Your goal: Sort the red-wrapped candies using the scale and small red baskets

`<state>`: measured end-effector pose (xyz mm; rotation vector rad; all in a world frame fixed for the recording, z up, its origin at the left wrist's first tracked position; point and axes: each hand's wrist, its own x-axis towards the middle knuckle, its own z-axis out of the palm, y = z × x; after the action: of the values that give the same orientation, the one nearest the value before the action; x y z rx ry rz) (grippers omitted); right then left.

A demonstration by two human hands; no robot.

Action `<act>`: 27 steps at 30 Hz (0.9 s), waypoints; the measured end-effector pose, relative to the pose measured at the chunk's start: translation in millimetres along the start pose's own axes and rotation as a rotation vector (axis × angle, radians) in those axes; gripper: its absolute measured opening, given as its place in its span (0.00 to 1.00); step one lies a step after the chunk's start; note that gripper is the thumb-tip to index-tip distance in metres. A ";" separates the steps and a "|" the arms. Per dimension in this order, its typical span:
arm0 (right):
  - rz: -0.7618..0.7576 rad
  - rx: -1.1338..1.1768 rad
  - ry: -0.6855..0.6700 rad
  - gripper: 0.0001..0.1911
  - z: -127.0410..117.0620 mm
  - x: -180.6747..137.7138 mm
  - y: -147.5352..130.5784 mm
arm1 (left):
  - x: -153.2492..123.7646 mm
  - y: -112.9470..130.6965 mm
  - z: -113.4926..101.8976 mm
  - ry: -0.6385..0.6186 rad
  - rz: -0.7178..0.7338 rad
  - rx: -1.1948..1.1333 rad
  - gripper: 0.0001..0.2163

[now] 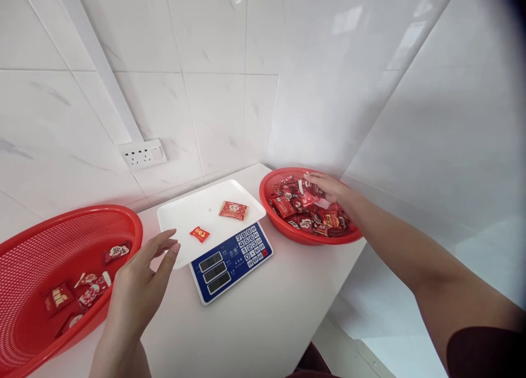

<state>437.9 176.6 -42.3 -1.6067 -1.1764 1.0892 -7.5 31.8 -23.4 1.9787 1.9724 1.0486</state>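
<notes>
My right hand (pixel 324 187) reaches into the red basket on the right (pixel 287 231), its fingers closed on a red candy packet (pixel 309 194) atop a heap of packets. My left hand (pixel 142 279) hovers open, fingers loosely apart, just left of the white scale tray (pixel 193 208) and holds nothing. On that tray lie a larger red packet (pixel 233 210) and a small red candy (pixel 199 234). The blue scale panel (pixel 232 260) with keypad and displays faces me.
A bigger red basket (pixel 74 219) at the left holds several red packets. A wall socket (pixel 142 154) sits on the tiled wall behind. The white counter ends at a corner on the right, with a drop beyond the edge.
</notes>
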 end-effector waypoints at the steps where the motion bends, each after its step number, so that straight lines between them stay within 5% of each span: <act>1: 0.004 0.015 0.005 0.09 -0.4 0.5 0.4 | 0.1 -0.1 0.0 0.000 -0.001 0.002 0.18; 12: -0.001 0.101 0.096 0.08 0.3 0.9 1.6 | -1.2 3.1 -0.4 -0.020 -0.002 -0.010 0.19; 22: 0.086 -0.079 0.113 0.18 14.5 -24.6 -18.0 | -1.0 1.3 -1.9 -0.030 0.030 -0.011 0.18; 27: 0.045 -0.169 0.182 0.13 12.6 -20.3 -13.8 | -3.2 3.2 -2.9 -0.043 0.020 -0.030 0.16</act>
<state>418.9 161.4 -29.3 -1.8293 -1.1396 0.8686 -6.3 27.4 -20.5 1.9931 1.9079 1.0251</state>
